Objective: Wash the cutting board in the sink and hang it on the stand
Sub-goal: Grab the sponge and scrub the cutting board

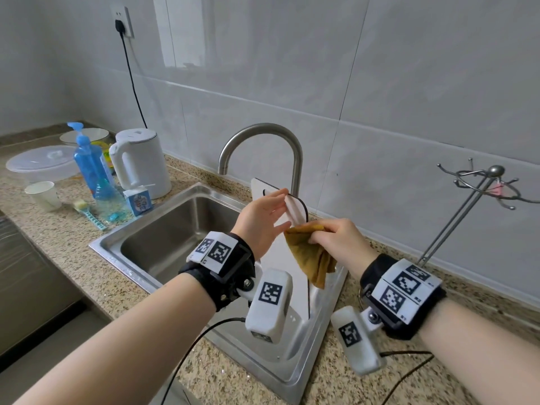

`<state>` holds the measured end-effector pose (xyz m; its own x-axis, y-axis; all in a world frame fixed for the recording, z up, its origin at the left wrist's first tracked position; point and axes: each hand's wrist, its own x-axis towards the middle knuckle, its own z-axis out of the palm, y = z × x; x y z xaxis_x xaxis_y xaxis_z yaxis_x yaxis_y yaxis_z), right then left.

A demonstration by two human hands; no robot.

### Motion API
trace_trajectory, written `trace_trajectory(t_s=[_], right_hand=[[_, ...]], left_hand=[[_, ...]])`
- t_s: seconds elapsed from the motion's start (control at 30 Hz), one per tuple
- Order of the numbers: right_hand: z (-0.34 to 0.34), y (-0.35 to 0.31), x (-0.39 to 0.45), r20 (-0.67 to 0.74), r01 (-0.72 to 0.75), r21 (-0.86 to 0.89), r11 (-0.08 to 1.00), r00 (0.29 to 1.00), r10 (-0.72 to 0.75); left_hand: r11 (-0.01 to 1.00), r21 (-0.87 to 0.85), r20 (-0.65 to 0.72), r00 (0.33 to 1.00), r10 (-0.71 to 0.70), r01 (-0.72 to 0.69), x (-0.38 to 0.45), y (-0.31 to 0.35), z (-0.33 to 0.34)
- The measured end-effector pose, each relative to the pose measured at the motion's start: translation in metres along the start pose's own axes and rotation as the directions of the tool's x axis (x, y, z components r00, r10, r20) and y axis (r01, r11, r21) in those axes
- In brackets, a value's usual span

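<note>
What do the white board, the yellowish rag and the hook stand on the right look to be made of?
The cutting board looks like smooth white plastic: thin, uniform and matte, with a cut-out slot. The rag seems to be soft cloth, since it folds and droops from the right hand. The stand appears to be polished metal wire, grey and shiny, much like the tap.

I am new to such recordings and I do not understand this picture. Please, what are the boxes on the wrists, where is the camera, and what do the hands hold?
The one picture comes from a camera worn on the person's head, looking down at a steel sink. The wrist bands with black-and-white patterns are probably tracking markers.

The left hand holds a white cutting board upright under the faucet. The right hand holds a yellow-brown cloth against it. No water is visibly running.

On the counter left stand a white kettle, a blue soap bottle and a paper cup. The metal stand for hanging is at right.
</note>
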<state>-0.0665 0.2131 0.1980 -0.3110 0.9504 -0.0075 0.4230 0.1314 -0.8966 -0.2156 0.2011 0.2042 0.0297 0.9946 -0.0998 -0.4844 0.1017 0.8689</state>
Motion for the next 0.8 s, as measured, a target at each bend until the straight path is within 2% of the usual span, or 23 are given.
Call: trace_trajectory(t_s=[0.27, 0.47, 0.53, 0.6, 0.7, 0.73, 0.8], right_hand=[[-0.010, -0.004, 0.004, -0.197, 0.041, 0.178, 0.983, 0.980, -0.006], [-0.015, -0.006, 0.011, -0.345, 0.080, 0.309, 0.948, 0.938, 0.033], [-0.019, -0.008, 0.013, -0.368, 0.099, 0.333, 0.938, 0.929, 0.033], [-0.026, -0.008, 0.015, -0.388, 0.107, 0.310, 0.945, 0.922, 0.023], [-0.037, -0.009, 0.016, -0.409, 0.100, 0.288, 0.952, 0.912, 0.027], [-0.040, -0.010, 0.017, -0.412, 0.102, 0.277, 0.955, 0.911, 0.023], [-0.047, -0.013, 0.018, -0.409, 0.112, 0.269, 0.957, 0.912, 0.008]], left_hand=[[1.000, -0.005, 0.029, 1.000, 0.013, -0.013, 0.000, 0.006, 0.001], [0.993, 0.115, 0.079, 0.996, -0.033, 0.024, 0.003, 0.017, -0.003], [0.982, 0.187, 0.022, 1.000, -0.015, 0.011, 0.003, 0.019, -0.012], [0.973, 0.228, -0.109, 0.993, 0.048, -0.022, 0.002, 0.016, -0.025], [0.974, 0.219, -0.400, 0.904, 0.149, -0.063, 0.005, 0.006, -0.048], [0.977, 0.207, -0.460, 0.878, 0.135, -0.042, 0.006, 0.002, -0.055], [0.981, 0.181, -0.468, 0.883, 0.017, 0.077, 0.008, -0.006, -0.065]])
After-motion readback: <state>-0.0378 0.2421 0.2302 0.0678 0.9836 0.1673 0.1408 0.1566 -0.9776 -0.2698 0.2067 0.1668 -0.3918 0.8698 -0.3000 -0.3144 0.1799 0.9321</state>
